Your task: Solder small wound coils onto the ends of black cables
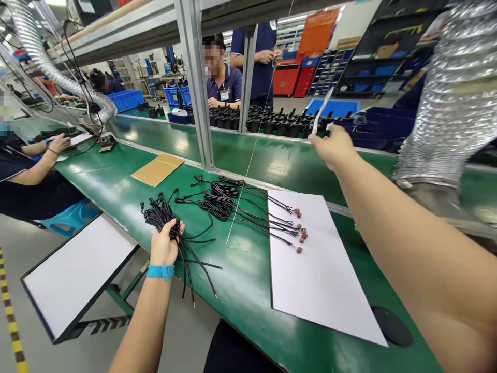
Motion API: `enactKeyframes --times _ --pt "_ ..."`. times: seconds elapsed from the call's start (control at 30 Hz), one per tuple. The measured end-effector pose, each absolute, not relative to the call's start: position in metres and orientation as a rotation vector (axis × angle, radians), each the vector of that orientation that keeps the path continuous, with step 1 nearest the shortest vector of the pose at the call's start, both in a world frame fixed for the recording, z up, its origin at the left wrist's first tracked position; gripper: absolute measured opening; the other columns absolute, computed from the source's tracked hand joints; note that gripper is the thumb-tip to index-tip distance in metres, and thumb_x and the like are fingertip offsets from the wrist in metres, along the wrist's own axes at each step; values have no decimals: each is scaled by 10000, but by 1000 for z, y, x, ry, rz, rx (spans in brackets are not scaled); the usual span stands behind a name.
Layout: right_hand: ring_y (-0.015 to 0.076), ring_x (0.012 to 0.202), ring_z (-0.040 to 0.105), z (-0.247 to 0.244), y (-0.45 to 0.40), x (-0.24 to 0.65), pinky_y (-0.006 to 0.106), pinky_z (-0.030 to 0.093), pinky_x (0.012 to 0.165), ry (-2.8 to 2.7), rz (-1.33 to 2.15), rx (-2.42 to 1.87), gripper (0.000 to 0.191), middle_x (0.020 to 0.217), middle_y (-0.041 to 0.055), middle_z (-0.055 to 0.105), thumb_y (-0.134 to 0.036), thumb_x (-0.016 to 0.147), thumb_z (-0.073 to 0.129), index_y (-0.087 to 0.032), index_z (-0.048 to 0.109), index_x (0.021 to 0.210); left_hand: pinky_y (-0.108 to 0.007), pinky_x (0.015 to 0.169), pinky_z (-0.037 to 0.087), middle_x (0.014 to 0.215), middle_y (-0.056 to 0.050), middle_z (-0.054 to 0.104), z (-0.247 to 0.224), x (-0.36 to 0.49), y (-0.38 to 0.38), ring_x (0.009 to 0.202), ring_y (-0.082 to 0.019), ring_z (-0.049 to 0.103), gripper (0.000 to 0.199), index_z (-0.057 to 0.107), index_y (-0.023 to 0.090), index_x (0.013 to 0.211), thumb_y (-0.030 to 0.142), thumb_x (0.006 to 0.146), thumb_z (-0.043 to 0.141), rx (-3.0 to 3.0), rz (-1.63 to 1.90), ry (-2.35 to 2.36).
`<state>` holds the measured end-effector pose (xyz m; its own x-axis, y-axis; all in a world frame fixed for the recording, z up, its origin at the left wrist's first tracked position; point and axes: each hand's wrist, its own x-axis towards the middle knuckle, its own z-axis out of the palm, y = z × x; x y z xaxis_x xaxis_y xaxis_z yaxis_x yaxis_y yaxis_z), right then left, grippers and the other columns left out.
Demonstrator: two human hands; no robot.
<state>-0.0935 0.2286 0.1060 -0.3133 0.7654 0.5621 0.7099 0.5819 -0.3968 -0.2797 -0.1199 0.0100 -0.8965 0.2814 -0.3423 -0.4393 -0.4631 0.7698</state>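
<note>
My left hand [165,247], a blue band at its wrist, is closed around a bundle of coiled black cables [158,213] above the bench's near edge. Loose cable ends hang down from it to the right. Stretched far forward over the green belt, my right hand [336,147] pinches a thin white strip [323,110] that stands up from the fingers; its exact kind is unclear. Between my hands lie more coiled black cables [219,201]. Their long leads run right onto a white sheet [310,290], ending near several small reddish-brown pieces [299,249].
A brown cardboard piece [157,169] lies on the green bench. A thin pale line [248,166] hangs to the bench. Metal posts [196,83] and a silver duct [438,103] frame the belt. Black parts [272,122] stand beyond it. Co-workers sit left and opposite. A round black pad [392,326] lies right.
</note>
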Motion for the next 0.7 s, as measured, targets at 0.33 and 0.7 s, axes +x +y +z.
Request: enactKeyframes --times 0.33,0.7 --pt "223 1216 485 41 4 -146 371 414 1004 -2774 1015 -126 672 1336 138 481 -554 823 535 -131 434 1336 -195 590 492 645 -8 604 -3 -281 -112 607 -93 605 72 528 125 718 55 728 539 -228 2434 1317" --pt "273 1051 555 14 -71 -165 411 412 920 -3199 460 -330 556 1162 227 551 -176 860 488 5 351 1368 -447 1076 356 1335 -124 489 23 -273 -174 1288 -272 420 468 516 202 1212 452 819 559 184 2031 1956"
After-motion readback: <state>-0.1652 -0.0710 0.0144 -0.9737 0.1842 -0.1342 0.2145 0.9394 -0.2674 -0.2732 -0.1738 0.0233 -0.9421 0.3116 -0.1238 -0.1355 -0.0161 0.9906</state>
